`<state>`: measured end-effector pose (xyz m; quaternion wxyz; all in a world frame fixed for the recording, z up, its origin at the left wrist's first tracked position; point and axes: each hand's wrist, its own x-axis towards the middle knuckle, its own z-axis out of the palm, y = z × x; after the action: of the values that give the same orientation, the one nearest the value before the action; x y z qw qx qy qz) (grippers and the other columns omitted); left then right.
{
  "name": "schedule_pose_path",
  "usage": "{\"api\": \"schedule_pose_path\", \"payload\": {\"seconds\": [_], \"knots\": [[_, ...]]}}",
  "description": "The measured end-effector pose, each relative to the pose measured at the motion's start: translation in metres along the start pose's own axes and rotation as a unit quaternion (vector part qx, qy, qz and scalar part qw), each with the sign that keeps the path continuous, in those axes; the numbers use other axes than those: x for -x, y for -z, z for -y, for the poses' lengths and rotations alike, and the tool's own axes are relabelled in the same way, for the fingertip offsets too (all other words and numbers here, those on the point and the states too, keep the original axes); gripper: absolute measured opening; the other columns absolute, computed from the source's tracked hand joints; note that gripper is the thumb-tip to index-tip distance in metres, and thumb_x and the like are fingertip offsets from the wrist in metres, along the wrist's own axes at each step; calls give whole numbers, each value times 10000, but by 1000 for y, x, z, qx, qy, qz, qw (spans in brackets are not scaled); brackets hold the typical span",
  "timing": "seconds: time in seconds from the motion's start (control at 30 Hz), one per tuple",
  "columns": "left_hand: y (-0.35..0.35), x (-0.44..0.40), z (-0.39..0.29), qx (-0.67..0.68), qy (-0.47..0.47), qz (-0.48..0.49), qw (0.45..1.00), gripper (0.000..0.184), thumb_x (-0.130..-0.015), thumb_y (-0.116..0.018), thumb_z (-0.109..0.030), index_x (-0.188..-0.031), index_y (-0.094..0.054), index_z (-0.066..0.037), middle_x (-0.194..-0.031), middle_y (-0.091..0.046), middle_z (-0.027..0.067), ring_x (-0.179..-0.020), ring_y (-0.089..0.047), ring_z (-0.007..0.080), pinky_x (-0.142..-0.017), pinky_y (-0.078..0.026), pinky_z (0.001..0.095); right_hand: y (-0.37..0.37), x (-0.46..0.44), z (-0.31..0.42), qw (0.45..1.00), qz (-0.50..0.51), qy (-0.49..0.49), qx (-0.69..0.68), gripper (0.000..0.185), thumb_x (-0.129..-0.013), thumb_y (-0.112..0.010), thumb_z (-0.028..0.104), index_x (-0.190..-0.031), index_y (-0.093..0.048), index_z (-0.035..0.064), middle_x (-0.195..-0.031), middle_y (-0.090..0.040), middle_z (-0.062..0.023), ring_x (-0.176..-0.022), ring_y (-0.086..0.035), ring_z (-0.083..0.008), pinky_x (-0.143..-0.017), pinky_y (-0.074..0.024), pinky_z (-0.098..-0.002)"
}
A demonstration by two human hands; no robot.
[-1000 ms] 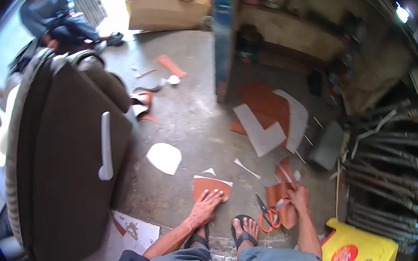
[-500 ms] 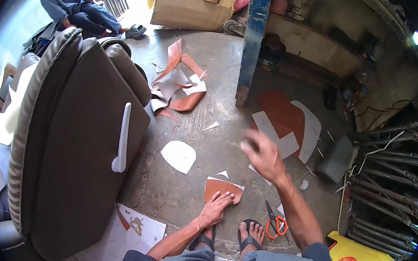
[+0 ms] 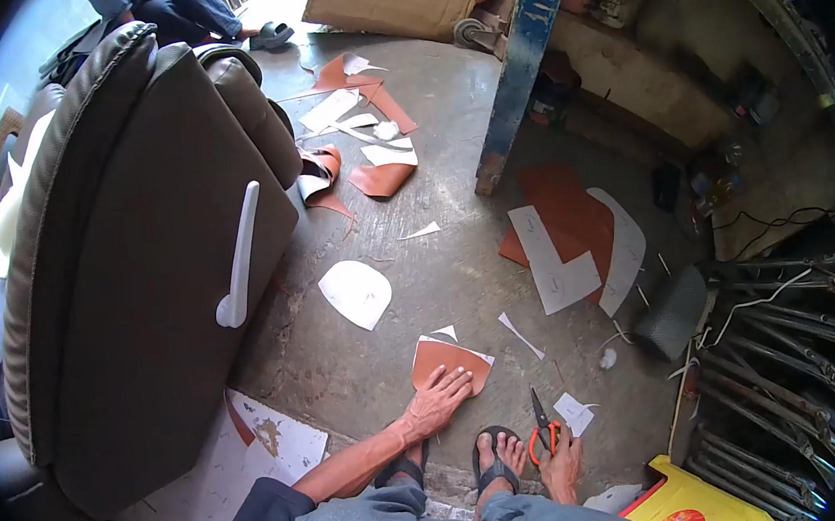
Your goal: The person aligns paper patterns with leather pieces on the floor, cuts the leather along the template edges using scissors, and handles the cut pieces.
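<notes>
My left hand lies flat with fingers spread on a brown leather-like piece on the floor. A white edge shows beneath that piece along its far side. To the right, my right hand is down at a pair of scissors, its fingers closed around the orange handles. The dark blades point away from me. A small white scrap lies beside the scissors. Farther off, a rounded white piece rests by itself, and a thin white sliver lies right of the brown piece.
A brown padded seat with a white lever stands at left. Brown and white offcuts lie ahead. White patterns rest on brown material by a blue post. Metal frames and a yellow bag are at right.
My right hand has come down from above the floor onto the scissors' handles. The offcut heap ahead now looks flatter and more spread. My left hand stays on the brown piece.
</notes>
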<state>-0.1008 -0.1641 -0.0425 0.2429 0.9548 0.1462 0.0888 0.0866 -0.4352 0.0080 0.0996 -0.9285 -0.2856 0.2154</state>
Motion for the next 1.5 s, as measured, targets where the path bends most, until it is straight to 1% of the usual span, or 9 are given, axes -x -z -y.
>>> {"api": "schedule_pose_path", "payload": {"seconds": [0.27,0.37,0.47,0.53,0.63,0.8,1.03,1.4,1.5], "knots": [[-11,-18,-9,-89,33,-89,992,432,-877,-538,-193,-1295,-556,-85,-1351,-565,122,-1197,-565,226,-1033,-365,523,1,-14,2,999,13,47,-18,779,-720,-722,94,-1412,-383,-19,-1261,-496,-282,-1131,-527,-498,-948,-463,-512],[-4,-21,-12,-70,49,-69,994,445,-836,-576,-182,-1274,-595,-107,-1359,-564,113,-1219,-550,233,-1058,-342,495,19,-24,7,997,38,-11,-66,723,-706,-740,191,-1335,-459,-27,-793,-684,-164,-734,-678,-376,-676,-538,-455],[-5,-21,-8,4,56,-95,994,459,-821,-626,-120,-1280,-620,-114,-1355,-574,109,-1222,-549,260,-1082,-322,491,44,-19,33,982,96,-80,-139,638,-740,-717,159,-1314,-476,21,-975,-689,-220,-844,-714,-354,-747,-561,-414],[-4,-21,-10,24,63,-98,993,453,-823,-636,-109,-1276,-631,-117,-1363,-572,108,-1241,-538,266,-1096,-314,489,34,-17,36,940,70,-66,-328,541,-767,-756,131,-1236,-525,-6,-790,-671,-67,-722,-661,-149,-650,-532,-300],[-5,-19,-10,49,77,-95,991,427,-848,-648,-91,-1274,-649,-124,-1396,-562,101,-1314,-495,285,-1146,-273,504,22,-20,49,902,107,-108,-405,501,-808,-806,167,-1199,-541,0,-783,-656,-33,-729,-641,-119,-648,-517,-257],[-6,-14,-3,98,78,-83,989,441,-872,-646,-79,-1304,-640,-165,-1413,-573,64,-1396,-437,297,-1202,-190,554,23,-35,80,891,258,-138,-347,620,-794,-822,483,-1081,-623,-30,-836,-676,-66,-745,-644,-132,-653,-526,-267],[1,-16,-3,93,70,-61,991,418,-878,-638,-89,-1285,-659,-183,-1397,-588,57,-1393,-447,292,-1209,-140,589,19,-46,67,904,306,-102,-280,522,-821,-794,474,-1034,-673,12,-856,-671,-41,-741,-623,-106,-627,-495,-256],[6,-18,2,223,145,-93,959,339,-930,-627,-69,-1261,-676,-125,-1338,-635,109,-1369,-487,306,-1211,-161,541,16,-38,-36,962,-221,-158,15,468,-838,-753,284,-1156,-585,-15,-1152,-584,-243,-1058,-580,-385,-933,-447,-474],[4,-12,3,218,135,-76,964,361,-918,-634,-94,-1274,-670,-136,-1360,-620,99,-1385,-464,303,-1211,-157,543,6,-46,0,972,-236,3,16,470,-844,-730,230,-1222,-565,5,-1243,-520,-282,-1097,-538,-417,-985,-399,-503]]}}
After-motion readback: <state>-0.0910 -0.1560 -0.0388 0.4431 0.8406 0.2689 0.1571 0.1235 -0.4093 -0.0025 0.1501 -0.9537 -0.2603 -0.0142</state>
